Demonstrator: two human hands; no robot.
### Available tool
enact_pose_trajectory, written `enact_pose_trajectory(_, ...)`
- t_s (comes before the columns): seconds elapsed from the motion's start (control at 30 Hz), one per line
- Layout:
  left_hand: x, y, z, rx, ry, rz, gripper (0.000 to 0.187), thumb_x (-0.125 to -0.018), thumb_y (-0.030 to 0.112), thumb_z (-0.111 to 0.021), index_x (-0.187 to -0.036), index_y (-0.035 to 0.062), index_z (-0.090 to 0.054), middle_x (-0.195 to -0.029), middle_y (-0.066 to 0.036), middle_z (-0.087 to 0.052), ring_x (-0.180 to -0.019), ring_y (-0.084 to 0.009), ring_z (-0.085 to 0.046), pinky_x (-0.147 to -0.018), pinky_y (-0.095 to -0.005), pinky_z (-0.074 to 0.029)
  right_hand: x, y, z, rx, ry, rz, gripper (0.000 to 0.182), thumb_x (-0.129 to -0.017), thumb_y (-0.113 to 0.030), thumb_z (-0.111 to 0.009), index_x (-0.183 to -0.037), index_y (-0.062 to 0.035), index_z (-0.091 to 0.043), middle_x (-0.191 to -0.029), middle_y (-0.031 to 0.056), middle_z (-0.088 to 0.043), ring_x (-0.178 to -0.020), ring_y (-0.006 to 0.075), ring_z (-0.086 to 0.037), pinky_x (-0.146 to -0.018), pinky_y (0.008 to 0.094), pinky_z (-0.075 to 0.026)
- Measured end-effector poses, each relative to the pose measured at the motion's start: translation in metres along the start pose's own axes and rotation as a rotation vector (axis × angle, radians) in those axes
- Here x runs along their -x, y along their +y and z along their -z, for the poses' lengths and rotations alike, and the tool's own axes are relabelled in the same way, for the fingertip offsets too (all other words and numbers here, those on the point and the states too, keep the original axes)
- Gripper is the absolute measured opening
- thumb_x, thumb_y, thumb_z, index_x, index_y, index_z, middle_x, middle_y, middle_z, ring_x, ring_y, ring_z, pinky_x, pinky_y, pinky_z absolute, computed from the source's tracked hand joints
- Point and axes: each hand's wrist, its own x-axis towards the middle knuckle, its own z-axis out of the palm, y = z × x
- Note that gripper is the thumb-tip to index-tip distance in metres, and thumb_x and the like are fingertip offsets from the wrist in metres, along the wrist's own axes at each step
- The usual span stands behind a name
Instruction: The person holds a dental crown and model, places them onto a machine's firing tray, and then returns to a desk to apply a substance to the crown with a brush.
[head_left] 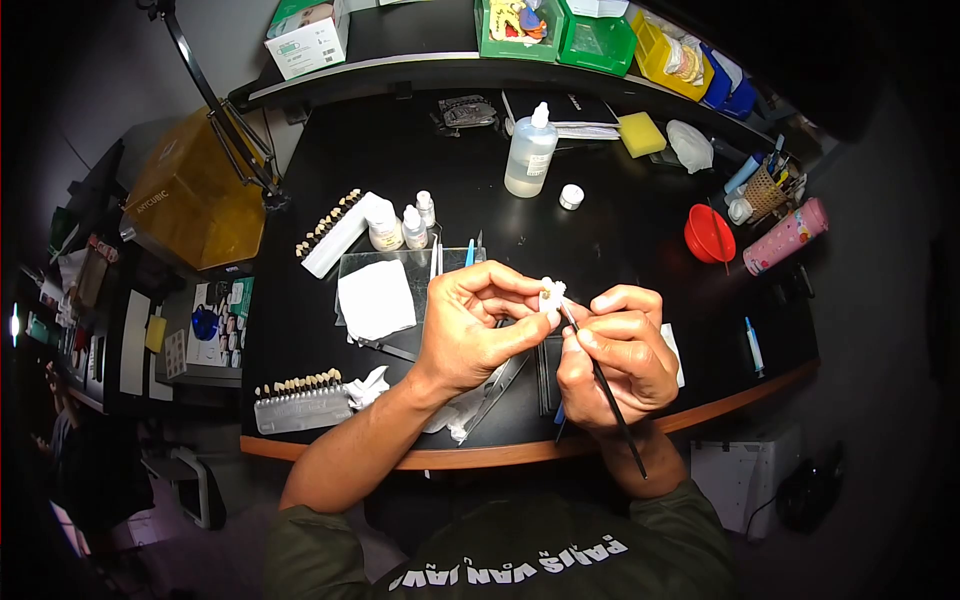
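Note:
Between the thumb and fingers of my left hand (pixel 470 325) is a small white dental crown (pixel 550 295), its outline knobbly. A thin black brush (pixel 611 390) lies in my right hand (pixel 630 350) like a pen, its tip right at the crown. Both hands meet above the front middle of the desk. Left of them, a folded white tissue (pixel 376 298) rests on a glass slab (pixel 350 262), with tweezers (pixel 436 258) at the slab's upper edge. Long metal tweezers (pixel 492 398) and crumpled tissue lie below my left wrist.
Tooth shade guides (pixel 335 238) and small bottles (pixel 384 226) stand on the left. A large clear bottle (pixel 530 155), a small jar (pixel 571 197) and a yellow sponge (pixel 642 134) are behind. On the right are a red bowl (pixel 709 236), pink tumbler (pixel 787 237) and blue syringe (pixel 753 346).

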Motion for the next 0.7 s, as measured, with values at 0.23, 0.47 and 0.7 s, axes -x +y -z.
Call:
enact_pose_trajectory(0.23,0.0002,-0.0015,0.0009,-0.004,0.003,0.013,0.023,-0.082,-0.007,-0.077,-0.103,-0.0079,-0.067,-0.096,-0.015,-0.072,-0.086,-0.014,-0.072,-0.078,-0.0228,-0.06,-0.0006,-0.0008,-0.0004,-0.013,0.002,-0.016,0.029,-0.065,0.016,-0.068,-0.086,-0.003,-0.063,-0.077,0.008,-0.065,-0.085,0.0261,-0.062,-0.072,0.0321,-0.054)
enact_pose_trajectory(0.47,0.001,-0.0023,0.0011,0.047,0.02,0.053,0.022,-0.083,-0.004,-0.079,-0.101,-0.0083,-0.067,-0.096,-0.016,-0.071,-0.087,-0.0153,-0.072,-0.078,-0.0225,-0.06,0.0004,-0.0001,-0.0023,-0.039,0.034,-0.077,0.025,-0.067,0.015,-0.069,-0.084,-0.0025,-0.063,-0.076,0.009,-0.067,-0.086,0.026,-0.062,-0.072,0.0325,-0.053)
enact_pose_trajectory(0.7,0.0008,0.0004,0.0014,0.013,0.021,0.096,0.022,-0.083,-0.004,-0.077,-0.101,-0.0083,-0.066,-0.099,-0.018,-0.072,-0.09,-0.0175,-0.073,-0.083,-0.0263,-0.06,-0.0015,0.0019,-0.0025,-0.047,0.027,-0.078,0.02,-0.069,0.014,-0.069,-0.081,-0.0016,-0.063,-0.075,0.0093,-0.067,-0.085,0.0261,-0.062,-0.073,0.0329,-0.053)
